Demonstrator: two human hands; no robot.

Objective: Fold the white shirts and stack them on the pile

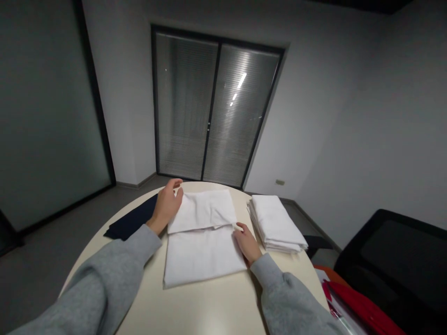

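A white cloth (206,258) lies on the round table, with its far part folded over toward me. The folded flap (206,209) has a slightly wrinkled near edge. My left hand (168,204) is at the flap's far left side, thumb and fingers apart, touching or just over the cloth. At the flap's near right corner, my right hand (247,243) has its fingers curled in on the cloth's edge; the fingertips are partly hidden. Right of it sits a stack of folded white cloths (277,223). Dark navy fabric (134,218) lies left of my left hand, partly behind my forearm.
The cream round table (202,311) carries all the cloths. At the right stand a black mesh chair (398,260) and red items (363,302), lower than the tabletop. Beyond the table are a glazed double door (216,111) with blinds and pale walls.
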